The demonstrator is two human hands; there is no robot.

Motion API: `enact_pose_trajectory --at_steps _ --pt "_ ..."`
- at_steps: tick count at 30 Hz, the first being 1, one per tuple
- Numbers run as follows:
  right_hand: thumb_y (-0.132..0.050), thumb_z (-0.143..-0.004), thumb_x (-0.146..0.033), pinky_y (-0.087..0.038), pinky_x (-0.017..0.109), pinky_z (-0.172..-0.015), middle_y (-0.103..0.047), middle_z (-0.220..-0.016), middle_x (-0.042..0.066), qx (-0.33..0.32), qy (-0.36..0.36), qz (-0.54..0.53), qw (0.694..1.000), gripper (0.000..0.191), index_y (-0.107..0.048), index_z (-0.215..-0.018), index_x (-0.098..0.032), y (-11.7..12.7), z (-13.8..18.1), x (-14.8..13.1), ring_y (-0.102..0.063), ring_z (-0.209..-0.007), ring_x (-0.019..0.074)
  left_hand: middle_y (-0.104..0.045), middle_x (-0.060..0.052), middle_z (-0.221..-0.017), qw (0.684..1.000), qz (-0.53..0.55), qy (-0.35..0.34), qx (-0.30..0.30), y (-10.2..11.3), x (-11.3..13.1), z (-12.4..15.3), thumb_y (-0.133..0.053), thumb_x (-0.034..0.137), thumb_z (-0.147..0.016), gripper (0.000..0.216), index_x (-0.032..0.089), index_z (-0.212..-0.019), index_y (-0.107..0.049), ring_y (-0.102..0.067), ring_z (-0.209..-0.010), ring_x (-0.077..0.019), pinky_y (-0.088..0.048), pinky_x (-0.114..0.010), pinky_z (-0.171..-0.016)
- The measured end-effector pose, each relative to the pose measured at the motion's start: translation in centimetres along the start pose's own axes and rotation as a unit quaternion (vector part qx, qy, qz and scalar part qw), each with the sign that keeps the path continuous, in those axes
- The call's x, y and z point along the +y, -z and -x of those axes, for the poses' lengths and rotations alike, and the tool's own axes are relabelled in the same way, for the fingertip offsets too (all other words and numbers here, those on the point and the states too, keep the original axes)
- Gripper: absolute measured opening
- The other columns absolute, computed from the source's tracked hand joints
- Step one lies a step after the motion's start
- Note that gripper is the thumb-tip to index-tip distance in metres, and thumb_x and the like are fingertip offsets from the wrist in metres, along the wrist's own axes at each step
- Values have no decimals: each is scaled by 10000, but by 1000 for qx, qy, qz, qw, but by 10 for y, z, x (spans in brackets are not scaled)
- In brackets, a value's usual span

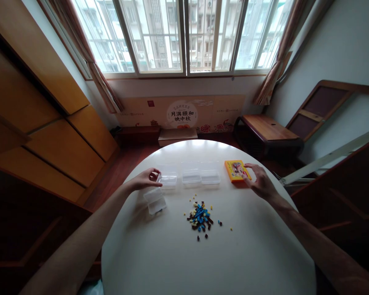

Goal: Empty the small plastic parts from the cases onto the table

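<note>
On a round white table point(172, 254) lies a small heap of tiny blue, brown and yellow building pieces point(199, 216). My left hand point(146, 179) rests at the left end of a row of clear plastic boxes, its fingers curled on the edge of the leftmost box point(167, 179). Two more clear boxes point(191, 177) point(210, 176) stand to its right. Another clear box point(155, 200) lies nearer me, just below my left hand. My right hand point(260, 182) lies with fingers spread, its fingertips touching the orange booklet-like box point(236, 170).
Beyond the table stand a dark wooden side table point(266, 128), a low bench under the large window point(184, 37), and a printed cardboard panel point(181, 114). Wooden cabinets point(49, 135) line the left wall. A framed wooden panel point(322, 107) leans at the right.
</note>
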State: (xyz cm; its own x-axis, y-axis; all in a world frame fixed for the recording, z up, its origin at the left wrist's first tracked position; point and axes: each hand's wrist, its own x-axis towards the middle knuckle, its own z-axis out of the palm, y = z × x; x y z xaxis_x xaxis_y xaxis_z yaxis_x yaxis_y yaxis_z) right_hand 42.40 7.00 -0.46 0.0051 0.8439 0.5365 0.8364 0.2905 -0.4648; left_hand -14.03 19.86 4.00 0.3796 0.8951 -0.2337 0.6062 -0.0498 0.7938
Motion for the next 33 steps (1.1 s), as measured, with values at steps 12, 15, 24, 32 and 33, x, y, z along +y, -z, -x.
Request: enact_pose_trajectory --at_steps 12,15,24,32,33 --pt "-796 -820 -759 -379 630 -1307 -465 -1694 243 -156 40 26 987 1095 -423 -1661 -165 -32 -22 26 -445 -1570 463 -694 -158 -1298 996 -87 -24 7 1 17 4 -903 800 -628 875 152 -1194 -742 -717 -1068 -319 -590 -391 -920" --pt "-791 -828 -744 -404 602 -1291 -539 -1630 229 -191 56 45 979 1057 -452 -1650 -174 -25 -27 28 -509 -1511 449 -676 -183 -1384 989 -122 -36 72 11 23 17 -833 827 -713 885 154 -1274 -710 -716 -1095 -330 -586 -403 -916" --pt "-837 -748 -739 -330 589 -1318 -474 -1698 211 -284 67 79 953 1135 -456 -1679 -214 -6 -54 28 -428 -1578 471 -721 -71 -1184 893 -167 -260 327 -4 87 84 -730 555 -999 410 199 -1203 -718 -692 -941 -211 -563 -414 -980" --pt "-854 -758 -741 -461 576 -1190 -634 -1484 194 -302 112 73 944 1082 -490 -1640 -231 22 -25 2 -590 -1349 441 -761 -69 -1181 852 -207 -432 213 -106 131 140 -837 362 -934 357 226 -1230 -691 -715 -915 -211 -524 -400 -917" --pt "-868 -757 -719 -475 579 -1174 -645 -1461 187 -299 116 63 945 1061 -501 -1630 -240 27 -19 -4 -597 -1328 437 -761 -73 -1191 866 -189 -423 189 -120 132 141 -838 360 -932 371 228 -1245 -689 -714 -911 -210 -530 -398 -913"
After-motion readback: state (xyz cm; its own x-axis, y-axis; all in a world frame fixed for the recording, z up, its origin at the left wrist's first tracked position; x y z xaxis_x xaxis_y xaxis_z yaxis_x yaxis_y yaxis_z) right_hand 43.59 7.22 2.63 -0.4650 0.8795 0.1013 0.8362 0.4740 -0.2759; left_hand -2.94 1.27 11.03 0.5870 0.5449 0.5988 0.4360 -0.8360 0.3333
